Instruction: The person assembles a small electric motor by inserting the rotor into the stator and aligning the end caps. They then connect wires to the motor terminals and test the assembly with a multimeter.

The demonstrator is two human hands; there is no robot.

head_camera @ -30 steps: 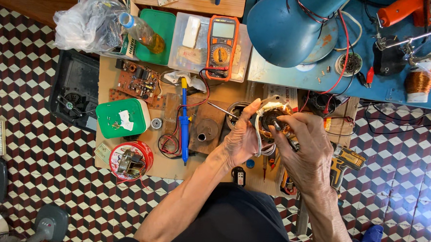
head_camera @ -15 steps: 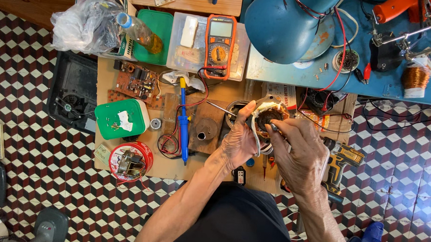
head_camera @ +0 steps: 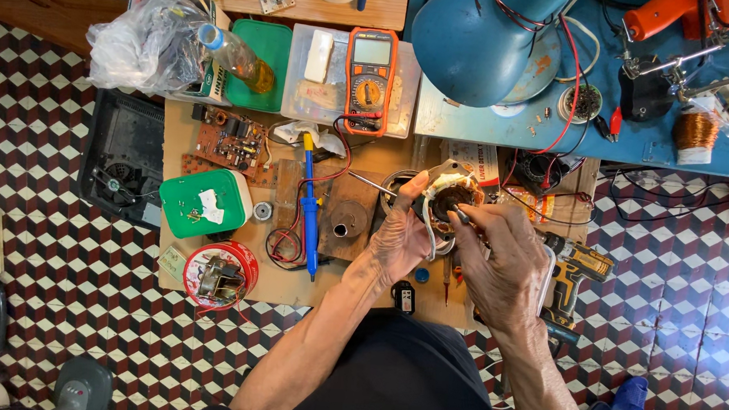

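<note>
My left hand (head_camera: 400, 235) grips a round motor winding (head_camera: 449, 194) with white and copper-coloured wire, held above the low wooden table (head_camera: 383, 161). My right hand (head_camera: 501, 264) pinches a thin tool whose tip pokes into the centre of the winding. White leads hang from the winding between both hands. A screwdriver (head_camera: 369, 183) with a metal shaft lies just left of my left thumb.
On the table lie a blue soldering iron (head_camera: 309, 202), an orange multimeter (head_camera: 369, 80), a circuit board (head_camera: 229, 142), a green box (head_camera: 205, 204), a red tin (head_camera: 220, 274) and a yellow cordless drill (head_camera: 573, 267). A blue desk lamp (head_camera: 482, 42) hangs over the far edge.
Both hands and the winding have stayed in nearly the same place. My right hand's fingers shifted slightly on the tool at the winding's centre.
</note>
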